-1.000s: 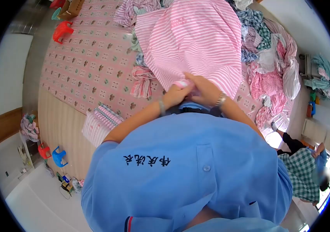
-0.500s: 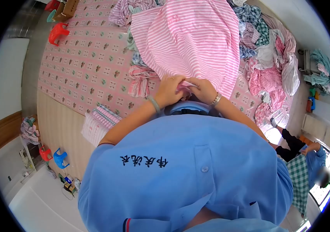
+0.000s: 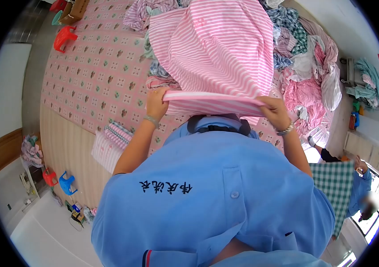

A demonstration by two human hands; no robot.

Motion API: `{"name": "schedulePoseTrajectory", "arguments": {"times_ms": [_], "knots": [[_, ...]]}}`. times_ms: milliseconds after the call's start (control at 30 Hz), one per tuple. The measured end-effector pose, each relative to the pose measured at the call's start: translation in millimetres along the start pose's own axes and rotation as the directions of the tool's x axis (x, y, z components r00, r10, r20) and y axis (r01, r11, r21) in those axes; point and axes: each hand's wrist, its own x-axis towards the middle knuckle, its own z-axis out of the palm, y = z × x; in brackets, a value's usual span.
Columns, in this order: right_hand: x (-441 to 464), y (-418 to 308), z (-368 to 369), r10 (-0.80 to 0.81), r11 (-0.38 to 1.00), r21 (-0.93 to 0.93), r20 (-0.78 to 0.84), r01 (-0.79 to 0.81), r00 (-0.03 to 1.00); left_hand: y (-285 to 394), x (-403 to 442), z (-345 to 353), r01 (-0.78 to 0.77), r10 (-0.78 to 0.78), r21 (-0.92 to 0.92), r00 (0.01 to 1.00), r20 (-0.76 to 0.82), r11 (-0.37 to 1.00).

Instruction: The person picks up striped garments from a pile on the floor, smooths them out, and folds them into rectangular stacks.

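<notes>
Head view: pink-striped cloth (image 3: 238, 49) lies across patterned sheet (image 3: 96, 66)
Left hand (image 3: 157, 103): clamped on the cloth's near edge
Right hand (image 3: 276, 112): clamped farther along it, well apart

Red stool (image 3: 63, 36) near cardboard box (image 3: 75, 12)

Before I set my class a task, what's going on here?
A person in a blue shirt is handling a pink striped cloth. The left hand and right hand are apart, holding one edge between them; the rest spreads forward over the patterned pink covering. Crumpled laundry lies to the right. Farther right, another person holds a green checked cloth.
</notes>
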Motion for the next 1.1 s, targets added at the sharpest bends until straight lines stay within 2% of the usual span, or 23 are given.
{"name": "schedulePoseTrajectory", "arguments": {"times_ms": [33,67,100,133,167,200,233,300,433,467,500,533,567,633,767,800,833,867,900,933,1000,1033,1100], "knots": [[1.3,-3.5,-1.8,-0.001,1.0,-0.001,-0.001,0.001,1.0,5.6,1.8,3.0,-0.001,0.001,-0.001,1.0,-0.001,1.0],[4.9,-9.5,-4.0,-0.112,0.923,-0.377,-0.072,0.077,0.991,14.3,4.7,10.1,0.01,-0.007,-0.053,0.998,0.058,0.999],[9.0,-14.7,-2.6,-0.238,0.705,-0.702,-0.099,0.102,0.966,24.0,8.3,19.1,0.021,-0.009,-0.106,0.993,0.119,0.994],[15.4,-20.9,17.4,-0.391,0.723,-0.656,-0.129,0.217,0.911,48.9,15.9,24.8,-0.158,0.176,-0.114,0.968,0.178,0.981],[23.2,-35.7,38.6,-0.426,0.744,-0.595,-0.074,0.303,0.902,82.7,26.8,26.6,-0.331,0.355,-0.134,0.905,0.234,0.934],[29.8,-48.4,56.5,-0.462,0.759,-0.528,-0.023,0.382,0.886,120.5,37.8,21.6,-0.388,0.41,-0.134,0.836,0.364,0.912],[34.2,-52.9,65.1,-0.383,0.81,-0.441,0.099,0.386,0.918,144.9,45.6,16.6,-0.447,0.454,-0.14,0.746,0.487,0.884],[37.3,-24.0,81.7,-0.219,0.964,-0.16,-0.011,0.214,0.976,148.6,52.2,18.5,-0.483,0.476,-0.111,0.753,0.454,0.869],[24.9,-12.6,68.1,-0.192,0.979,-0.082,-0.087,0.185,0.978,132.2,50.3,4.3,-0.47,0.449,-0.024,0.826,0.34,0.882],[21.8,-14.7,68.7,-0.102,0.995,-0.001,-0.087,0.102,0.991,127.2,48.5,5.3,-0.464,0.443,-0.022,0.83,0.34,0.886],[21.7,-18.4,67.2,-0.018,0.997,0.076,-0.078,0.024,0.997,119.6,49.5,9.4,-0.463,0.482,-0.134,0.84,0.25,0.876],[23.0,-35.3,69.7,-0.074,0.979,0.179,-0.126,0.096,0.989,120.9,50.8,5.7,-0.464,0.506,-0.242,0.848,0.155,0.852],[22.4,-40.9,71.6,-0.079,0.979,0.18,-0.107,0.097,0.991,125.3,47.9,3.2,-0.451,0.491,-0.235,0.858,0.15,0.861],[27.4,-48.9,76.0,-0.341,0.938,-0.031,-0.24,0.344,0.909,140.9,48.9,2.8,-0.438,0.498,-0.307,0.854,0.152,0.845],[10.6,-77.0,35.5,-0.264,0.962,0.029,-0.164,0.272,0.951,137.9,60.8,13.5,-0.353,0.485,-0.453,0.848,0.215,0.819],[1.2,-89.8,19.4,-0.359,0.932,-0.035,-0.194,0.36,0.913,121.0,63.2,21.5,-0.335,0.481,-0.388,0.788,0.385,0.859],[-10.6,-97.7,2.4,-0.454,0.891,-0.101,-0.22,0.442,0.863,103.5,63.2,32.5,-0.333,0.477,-0.386,0.793,0.379,0.86],[-32.2,-90.7,-20.8,-0.537,0.834,-0.33,-0.308,0.441,0.785,84.8,63.6,44.4,-0.394,0.48,-0.275,0.742,0.469,0.877],[-54.5,-93.4,-43.0,-0.504,0.859,-0.323,-0.397,0.398,0.767,68.1,64.6,55.3,-0.463,0.47,-0.165,0.686,0.556,0.871],[-79.9,-93.9,-65.2,-0.441,0.897,-0.282,-0.498,0.342,0.747,53.6,65.7,66.5,-0.471,0.476,-0.165,0.684,0.553,0.867],[-136.2,-93.7,-108.8,-0.355,0.933,-0.29,-0.659,0.212,0.663,31.2,66.1,89.0,-0.415,0.442,-0.162,0.78,0.443,0.895],[-163.0,-94.6,-127.8,-0.318,0.944,-0.3,-0.725,0.135,0.611,22.6,68.8,98.7,-0.422,0.453,-0.173,0.775,0.439,0.89],[-216.2,-94.8,-161.8,-0.249,0.947,-0.316,-0.831,-0.053,0.497,12.7,76.7,112.6,-0.369,0.367,-0.042,0.895,0.254,0.928]]}}
